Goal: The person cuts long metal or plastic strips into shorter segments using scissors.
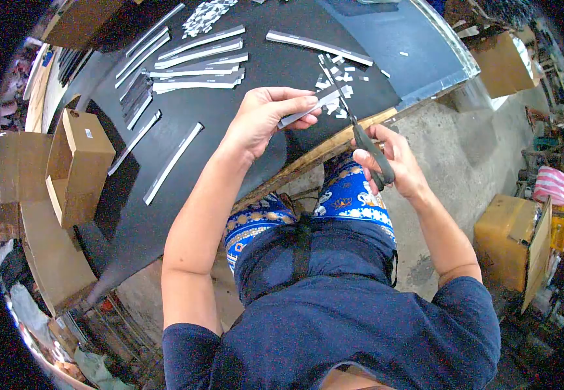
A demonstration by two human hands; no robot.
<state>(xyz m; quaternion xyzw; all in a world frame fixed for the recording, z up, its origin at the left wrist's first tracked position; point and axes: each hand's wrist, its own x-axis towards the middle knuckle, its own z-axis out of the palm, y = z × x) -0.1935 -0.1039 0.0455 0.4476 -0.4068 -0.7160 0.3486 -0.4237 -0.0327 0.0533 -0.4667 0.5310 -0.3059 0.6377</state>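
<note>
My left hand pinches a black-and-white label strip close over the table's front edge. In my right hand is a pair of scissors with dark handles, its blades pointing up and away from me. The blades are parted and overlap the strip's far end in this view. Beneath them lies a scatter of small cut labels on the dark tabletop. Another long strip rests just beyond that scatter.
Stacked label strips lie on the black table, with single strips further left. A pile of cut pieces sits at the back. An open cardboard box stands at the left; another carton is on the floor at right.
</note>
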